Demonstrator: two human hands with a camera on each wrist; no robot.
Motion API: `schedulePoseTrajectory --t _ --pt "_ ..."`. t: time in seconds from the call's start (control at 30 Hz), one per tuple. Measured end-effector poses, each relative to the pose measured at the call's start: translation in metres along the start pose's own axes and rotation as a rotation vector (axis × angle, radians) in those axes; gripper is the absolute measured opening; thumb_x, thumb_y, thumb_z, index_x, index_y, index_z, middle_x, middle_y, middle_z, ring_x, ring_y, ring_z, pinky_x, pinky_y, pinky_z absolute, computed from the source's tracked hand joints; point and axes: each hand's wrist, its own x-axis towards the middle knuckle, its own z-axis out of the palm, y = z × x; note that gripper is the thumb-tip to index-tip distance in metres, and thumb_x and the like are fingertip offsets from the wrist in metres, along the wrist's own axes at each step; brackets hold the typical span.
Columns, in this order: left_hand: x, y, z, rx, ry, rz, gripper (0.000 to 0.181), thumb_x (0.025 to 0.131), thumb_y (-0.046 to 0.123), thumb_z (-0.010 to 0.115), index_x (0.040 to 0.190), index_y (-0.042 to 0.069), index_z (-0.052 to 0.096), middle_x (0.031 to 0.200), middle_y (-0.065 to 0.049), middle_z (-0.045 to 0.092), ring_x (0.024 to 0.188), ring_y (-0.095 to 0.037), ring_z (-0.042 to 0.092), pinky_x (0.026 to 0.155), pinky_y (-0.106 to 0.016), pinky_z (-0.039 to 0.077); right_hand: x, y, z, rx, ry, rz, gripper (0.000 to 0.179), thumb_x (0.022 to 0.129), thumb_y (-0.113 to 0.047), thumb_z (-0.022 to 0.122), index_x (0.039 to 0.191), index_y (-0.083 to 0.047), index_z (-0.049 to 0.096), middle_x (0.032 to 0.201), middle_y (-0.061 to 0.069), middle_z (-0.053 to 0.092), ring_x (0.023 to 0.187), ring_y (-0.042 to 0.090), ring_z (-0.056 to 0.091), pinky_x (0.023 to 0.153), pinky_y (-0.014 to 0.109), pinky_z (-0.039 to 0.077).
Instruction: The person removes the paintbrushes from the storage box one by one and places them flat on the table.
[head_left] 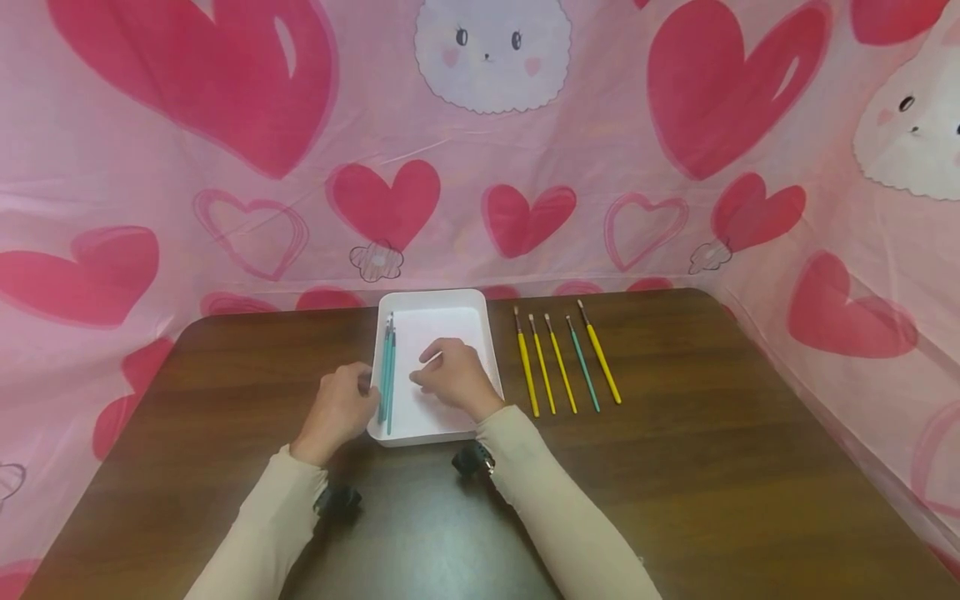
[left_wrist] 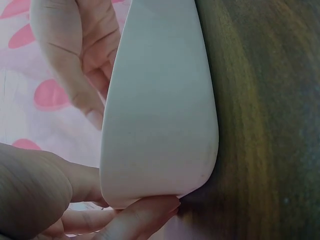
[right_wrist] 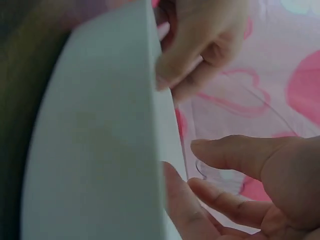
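Observation:
A white rectangular tray (head_left: 438, 436) lies on the table with a few teal paintbrushes (head_left: 387, 375) lined up along its left side. My left hand (head_left: 339, 412) grips the tray's left wall near the front corner. In the left wrist view, the left fingers (left_wrist: 145, 215) bend around the tray's white end wall (left_wrist: 160, 110). Over the middle of the tray hovers my right hand (head_left: 453, 379), thumb and fingers parted and holding nothing. The right wrist view shows the right hand (right_wrist: 250, 185) with a gap between thumb and fingertips, just past the tray rim.
Right of the tray, several yellow paintbrushes (head_left: 556, 358) and one teal paintbrush (head_left: 582, 364) lie in a row on the brown wooden table (head_left: 712, 467). A pink cloth (head_left: 465, 150) with hearts hangs behind the table and along its sides.

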Motion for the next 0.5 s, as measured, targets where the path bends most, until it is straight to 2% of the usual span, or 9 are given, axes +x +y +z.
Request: schedulePoseTrajectory --t 0.17,0.4,0.5 --pt "0.000 -0.001 0.000 -0.012 -0.002 0.004 0.047 0.099 0.016 0.061 0.142 -0.001 0.052 0.133 -0.024 0.063 0.113 -0.039 0.066 0.097 -0.057 0.056 0.000 -0.001 0.013 -0.053 -0.052 -0.081 0.031 0.093 -0.022 0.074 0.119 -0.006 0.070 0.097 0.006 0.072 0.077 0.015 0.066 0.068 0.027 0.057" --pt "-0.001 -0.001 0.000 -0.019 -0.001 0.025 0.045 0.098 0.015 0.062 0.139 -0.002 0.054 0.132 -0.025 0.064 0.111 -0.039 0.067 0.095 -0.056 0.057 -0.003 0.000 0.029 -0.233 -0.114 -0.164 0.029 0.098 -0.021 0.065 0.126 -0.015 0.072 0.121 0.008 0.071 0.106 0.020 0.064 0.099 0.039 0.056" --pt "-0.001 -0.002 -0.001 -0.013 0.000 0.028 0.044 0.098 0.014 0.062 0.138 -0.003 0.055 0.132 -0.026 0.063 0.112 -0.041 0.067 0.095 -0.057 0.057 -0.005 -0.001 0.034 -0.311 -0.150 -0.203 0.031 0.099 -0.022 0.063 0.128 -0.016 0.072 0.125 0.010 0.067 0.106 0.020 0.061 0.101 0.038 0.055"
